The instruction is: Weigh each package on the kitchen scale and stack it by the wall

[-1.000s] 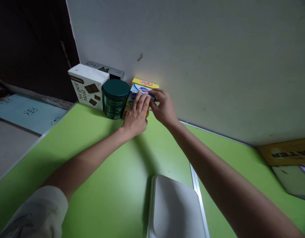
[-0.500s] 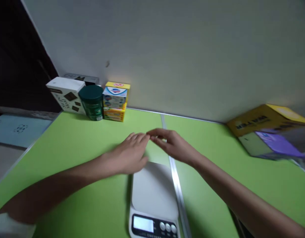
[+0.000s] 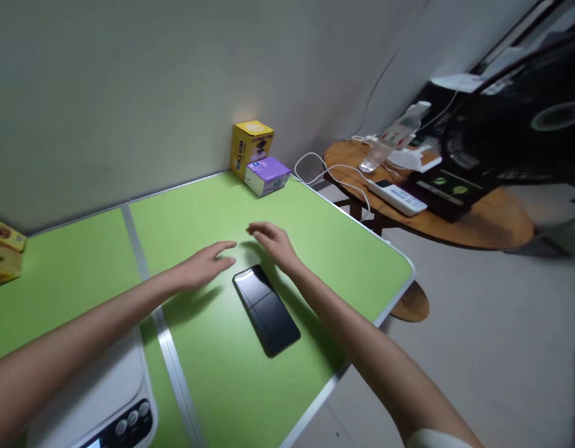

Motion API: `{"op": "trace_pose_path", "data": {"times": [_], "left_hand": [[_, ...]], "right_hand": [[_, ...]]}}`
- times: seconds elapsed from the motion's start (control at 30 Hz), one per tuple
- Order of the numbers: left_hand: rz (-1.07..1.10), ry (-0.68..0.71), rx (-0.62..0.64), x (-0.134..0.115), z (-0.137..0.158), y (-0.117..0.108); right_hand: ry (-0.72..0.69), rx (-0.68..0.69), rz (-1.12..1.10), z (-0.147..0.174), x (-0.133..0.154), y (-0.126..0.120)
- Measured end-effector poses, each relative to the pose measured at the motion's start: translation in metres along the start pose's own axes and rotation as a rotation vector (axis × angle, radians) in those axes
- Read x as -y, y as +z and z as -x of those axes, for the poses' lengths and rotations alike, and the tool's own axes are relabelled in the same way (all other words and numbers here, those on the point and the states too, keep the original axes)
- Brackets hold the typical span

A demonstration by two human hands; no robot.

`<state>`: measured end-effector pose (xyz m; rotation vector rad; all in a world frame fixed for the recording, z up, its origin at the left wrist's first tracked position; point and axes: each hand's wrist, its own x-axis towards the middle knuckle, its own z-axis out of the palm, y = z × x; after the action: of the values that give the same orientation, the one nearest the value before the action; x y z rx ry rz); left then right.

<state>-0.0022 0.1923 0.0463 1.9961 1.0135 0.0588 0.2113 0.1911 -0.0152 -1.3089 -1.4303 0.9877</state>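
A black smartphone (image 3: 267, 312) lies flat on the green table (image 3: 213, 367), its screen facing up. Just above and left of it hovers my left hand (image 3: 204, 264), thumb and fingers apart and nothing held. My right hand (image 3: 274, 244) is over the table beyond the phone's far end, fingers bent loosely and parted, also without anything in it. Neither hand touches the phone. The white kitchen scale (image 3: 101, 392) sits at the lower left, partly covered by my left forearm.
A yellow box (image 3: 241, 149) and a purple-and-white pack (image 3: 269, 175) stand at the back corner. Yellow boxes (image 3: 5, 252) are at the far left. Right of the table, a round wooden table (image 3: 493, 218) holds a bottle (image 3: 392, 140), a power strip (image 3: 399, 198) and cables, near a dark fan (image 3: 539, 118).
My view has turned right, bringing the phone and the wooden table into sight. My hands, close together beyond the scale before, have moved right and parted near the phone.
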Motion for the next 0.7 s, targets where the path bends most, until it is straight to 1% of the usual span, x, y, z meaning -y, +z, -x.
{"op": "trace_pose_path", "data": {"times": [0.03, 0.1, 0.13, 0.2, 0.27, 0.33, 0.4, 0.47, 0.6, 0.7], "left_hand": [[0.030, 0.002, -0.048, -0.001, -0.028, 0.008], [0.029, -0.011, -0.184, -0.002, -0.081, 0.025], [0.012, -0.018, -0.244, -0.002, -0.105, 0.033], [-0.024, -0.027, -0.326, -0.003, -0.146, 0.046], [-0.058, -0.034, -0.376, -0.007, -0.178, 0.055], [-0.115, -0.063, -0.432, -0.011, -0.204, 0.058], [-0.162, -0.107, -0.477, -0.014, -0.226, 0.057], [-0.160, -0.127, -0.511, -0.015, -0.246, 0.054], [-0.122, -0.104, -0.598, -0.009, -0.280, 0.046], [-0.137, -0.131, -0.629, -0.008, -0.293, 0.042]], "right_hand": [[0.015, -0.179, 0.012, -0.007, -0.019, -0.014], [0.040, -0.392, 0.030, -0.021, -0.052, -0.039], [0.047, -0.449, 0.036, -0.028, -0.065, -0.049], [0.053, -0.513, 0.045, -0.044, -0.084, -0.066], [0.052, -0.556, 0.058, -0.063, -0.098, -0.079], [0.038, -0.584, 0.081, -0.084, -0.110, -0.089], [0.010, -0.600, 0.124, -0.108, -0.121, -0.098], [-0.008, -0.605, 0.179, -0.131, -0.130, -0.107], [-0.029, -0.587, 0.289, -0.173, -0.145, -0.122], [0.045, -0.609, 0.330, -0.195, -0.152, -0.129]]}}
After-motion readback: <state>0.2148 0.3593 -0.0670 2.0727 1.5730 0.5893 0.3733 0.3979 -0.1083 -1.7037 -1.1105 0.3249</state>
